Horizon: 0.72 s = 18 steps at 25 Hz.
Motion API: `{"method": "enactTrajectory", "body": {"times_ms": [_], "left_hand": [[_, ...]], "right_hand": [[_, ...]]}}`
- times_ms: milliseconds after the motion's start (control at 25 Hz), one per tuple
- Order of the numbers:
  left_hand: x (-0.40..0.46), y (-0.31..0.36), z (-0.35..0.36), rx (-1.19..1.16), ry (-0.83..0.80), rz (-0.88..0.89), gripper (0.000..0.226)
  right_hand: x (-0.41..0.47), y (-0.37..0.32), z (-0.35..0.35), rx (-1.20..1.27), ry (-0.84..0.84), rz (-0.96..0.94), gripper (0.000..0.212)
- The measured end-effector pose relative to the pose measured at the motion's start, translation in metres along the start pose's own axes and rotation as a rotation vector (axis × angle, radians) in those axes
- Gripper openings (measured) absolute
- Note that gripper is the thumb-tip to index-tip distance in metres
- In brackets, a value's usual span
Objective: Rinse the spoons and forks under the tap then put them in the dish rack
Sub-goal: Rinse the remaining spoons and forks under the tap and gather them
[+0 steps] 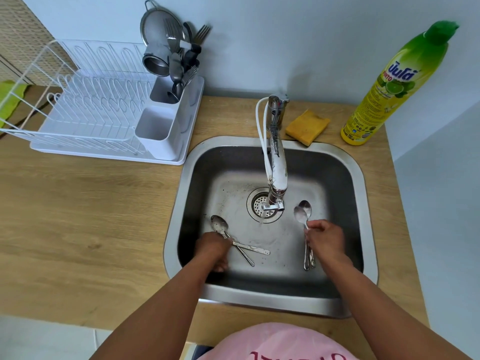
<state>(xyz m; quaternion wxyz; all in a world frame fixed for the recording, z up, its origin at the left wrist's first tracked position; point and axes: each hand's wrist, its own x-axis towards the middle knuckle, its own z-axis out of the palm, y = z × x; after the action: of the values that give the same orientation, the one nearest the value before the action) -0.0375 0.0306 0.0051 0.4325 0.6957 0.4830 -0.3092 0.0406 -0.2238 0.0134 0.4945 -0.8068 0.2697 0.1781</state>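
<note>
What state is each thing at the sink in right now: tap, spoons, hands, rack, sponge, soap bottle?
Tap: seems to be running, thin stream over the drain.
Left hand: in the sink, on two spoons with crossed handles.
Right hand: pinching two more spoons, bowls up.
Dish rack: plate slots bare; far caddy holds cutlery.
Sponge: lying flat.
Soap bottle: upright, capped.

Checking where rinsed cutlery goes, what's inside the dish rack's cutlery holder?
The cutlery holder has forks, spoons and black-handled utensils standing in its back compartment; the front compartment looks empty. Its walls hide their lower ends.

Tap [275, 162] mid-sink [361, 178], seemingly clear either side.
</note>
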Motion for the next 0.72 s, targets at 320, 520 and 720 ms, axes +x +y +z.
{"method": "enactTrajectory", "body": {"times_ms": [320,520,720], "left_hand": [[0.012,0.008,0.012,-0.343,-0.012,-0.113,0.014],[0.008,0.006,0.012,-0.472,-0.030,-0.110,0.011],[-0.011,0.016,0.008,-0.573,-0.083,0.042,0.009]], "right_hand": [[0.022,-0.005,0.002,-0.466,0.131,-0.179,0.021],[0.018,-0.003,-0.004,-0.682,0.029,-0.237,0.026],[-0.014,-0.019,0.005,-0.490,-0.050,-0.450,0.015]]}}
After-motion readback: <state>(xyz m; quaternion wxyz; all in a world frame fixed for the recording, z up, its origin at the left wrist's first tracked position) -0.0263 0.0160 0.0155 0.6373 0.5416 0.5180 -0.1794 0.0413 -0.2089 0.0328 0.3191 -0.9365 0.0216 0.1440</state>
